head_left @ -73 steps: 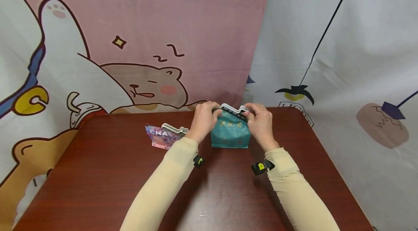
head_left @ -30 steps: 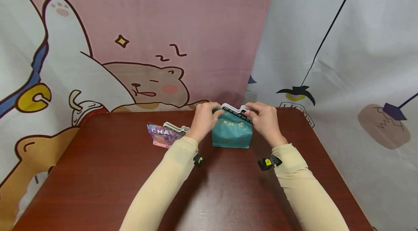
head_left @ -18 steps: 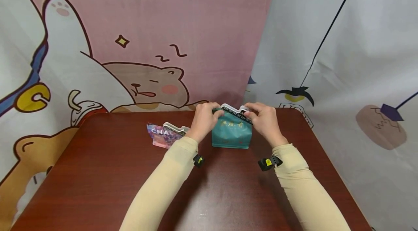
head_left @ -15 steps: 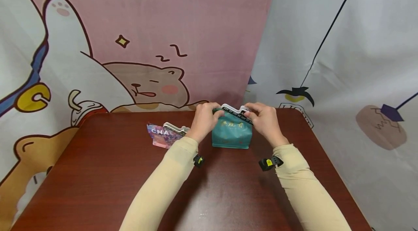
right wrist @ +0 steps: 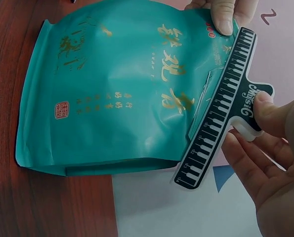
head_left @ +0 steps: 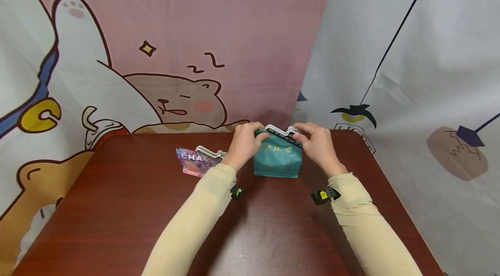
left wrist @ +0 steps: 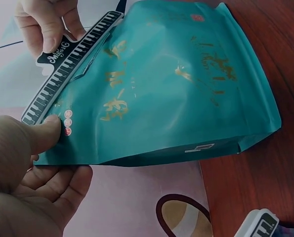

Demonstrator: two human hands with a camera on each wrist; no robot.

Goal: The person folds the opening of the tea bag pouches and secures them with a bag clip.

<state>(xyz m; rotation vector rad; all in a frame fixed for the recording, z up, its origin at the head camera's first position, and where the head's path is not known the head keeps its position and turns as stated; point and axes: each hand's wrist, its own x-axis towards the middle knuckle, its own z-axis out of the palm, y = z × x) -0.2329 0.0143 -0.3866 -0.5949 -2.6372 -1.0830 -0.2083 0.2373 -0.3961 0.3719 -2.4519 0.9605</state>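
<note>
A teal tea bag (head_left: 276,159) with gold characters stands upright on the table. Across its top edge sits a piano-patterned bag clip (right wrist: 216,106), black and white, slanting down toward the right in the head view. My right hand (right wrist: 280,143) pinches the clip's "Music" handle between thumb and fingers. With my left hand (left wrist: 33,173) I pinch the bag's upper corner, thumb on the front and fingers behind, close to the clip's end. The clip's back side is hidden.
Left of the teal bag, a pink and purple pouch (head_left: 192,164) printed "CHA" stands with a similar piano clip (head_left: 210,153) on its top, partly behind my left wrist. Both are on a reddish-brown table (head_left: 129,215). A cartoon-printed cloth (head_left: 234,28) hangs behind the table.
Over the frames my right hand shifts slightly to the right, with the clip's right end tilting a little lower. Both hands keep their hold; the last half second shows almost no movement.
</note>
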